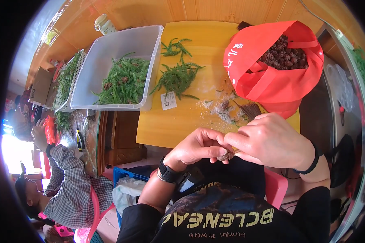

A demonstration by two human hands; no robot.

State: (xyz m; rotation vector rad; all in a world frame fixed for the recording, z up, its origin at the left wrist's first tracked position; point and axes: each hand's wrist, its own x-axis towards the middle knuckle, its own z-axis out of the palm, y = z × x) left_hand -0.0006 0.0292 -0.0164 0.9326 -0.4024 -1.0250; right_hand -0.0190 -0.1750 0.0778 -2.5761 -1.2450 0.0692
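Brown, scaly cone (225,156) pinched between thumb and curled fingers of the left hand (199,146), just off the near edge of the yellow table (158,131). Right hand (269,139) bunched nearly to a fist, knuckles up, fingertips meeting the left hand's right at the cone; can't tell from where I stand whether they grip it too. Hands together, wrists bent inward, forearms coming up from either side of the body. On the smooth tabletop: feathery green sprigs (178,79), crumbly white bits (223,111), thin brown stems (249,110) in a bundle. Red fabric bag (247,52), full of rough cones. Clear plastic bin (83,87), needle-like greenery inside.
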